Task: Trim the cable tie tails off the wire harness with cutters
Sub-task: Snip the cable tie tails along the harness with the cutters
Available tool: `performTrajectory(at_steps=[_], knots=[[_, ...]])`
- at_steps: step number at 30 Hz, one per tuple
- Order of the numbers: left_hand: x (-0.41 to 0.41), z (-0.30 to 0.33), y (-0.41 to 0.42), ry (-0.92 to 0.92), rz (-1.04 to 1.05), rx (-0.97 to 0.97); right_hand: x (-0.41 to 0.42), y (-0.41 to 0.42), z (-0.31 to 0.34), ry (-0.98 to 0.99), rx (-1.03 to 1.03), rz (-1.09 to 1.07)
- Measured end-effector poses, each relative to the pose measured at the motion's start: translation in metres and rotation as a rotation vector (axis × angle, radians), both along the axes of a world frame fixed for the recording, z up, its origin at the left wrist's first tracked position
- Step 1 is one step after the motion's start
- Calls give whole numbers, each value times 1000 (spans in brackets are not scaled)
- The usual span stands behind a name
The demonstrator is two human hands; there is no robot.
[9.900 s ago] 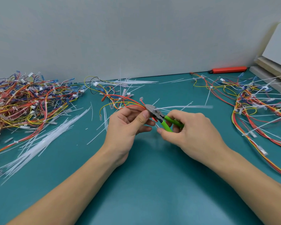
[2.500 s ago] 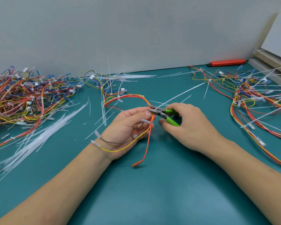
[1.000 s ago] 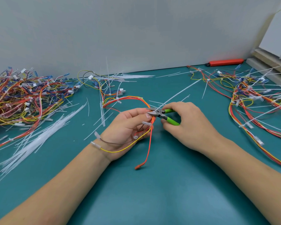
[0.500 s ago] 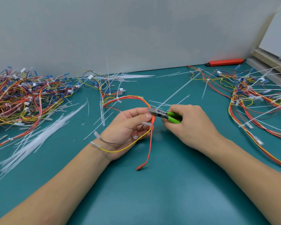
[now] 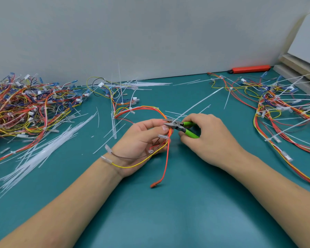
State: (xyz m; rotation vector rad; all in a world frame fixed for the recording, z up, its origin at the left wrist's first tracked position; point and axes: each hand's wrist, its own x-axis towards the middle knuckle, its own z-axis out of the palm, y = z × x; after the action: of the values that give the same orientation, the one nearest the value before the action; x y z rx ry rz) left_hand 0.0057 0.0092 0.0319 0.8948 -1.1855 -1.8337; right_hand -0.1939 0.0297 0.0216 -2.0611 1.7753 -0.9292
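Teal matting (image 5: pixel 168 221) covers the bench below a pale grey wall. From my feed I see the left hand (image 5: pixel 141 140) curled palm-up, thumb and fingers pinching the red, yellow and brown wire harness (image 5: pixel 166 154) at its bundled point, loose ends drooping over the wrist and onto the mat. My right hand (image 5: pixel 206 138) grips the green-handled metal cutters (image 5: pixel 179 126), fingers wrapped round both handles; the steel nose sits against the bundle, right at the base of a long translucent white cable tie tail (image 5: pixel 200 101) slanting up and away. Off left lies a heap of tangled multicoloured harnesses (image 5: pixel 25 108), with white trimmed tie offcuts (image 5: pixel 43 153) beside it
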Motion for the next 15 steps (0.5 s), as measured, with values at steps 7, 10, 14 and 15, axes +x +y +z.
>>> performTrajectory(at_steps=[7, 10, 14, 15], knots=[[0, 0, 0, -2, -10, -7, -3, -1, -1, 14, 4, -68], [1, 0, 0, 7, -22, -10, -2, -1, -1, 33, 7, -78], [2, -2, 0, 8, -21, -8, 0, 0, -1, 6, -3, -42], [2, -2, 0, 7, -20, -8, 0, 1, 0, -1, 2, -29]])
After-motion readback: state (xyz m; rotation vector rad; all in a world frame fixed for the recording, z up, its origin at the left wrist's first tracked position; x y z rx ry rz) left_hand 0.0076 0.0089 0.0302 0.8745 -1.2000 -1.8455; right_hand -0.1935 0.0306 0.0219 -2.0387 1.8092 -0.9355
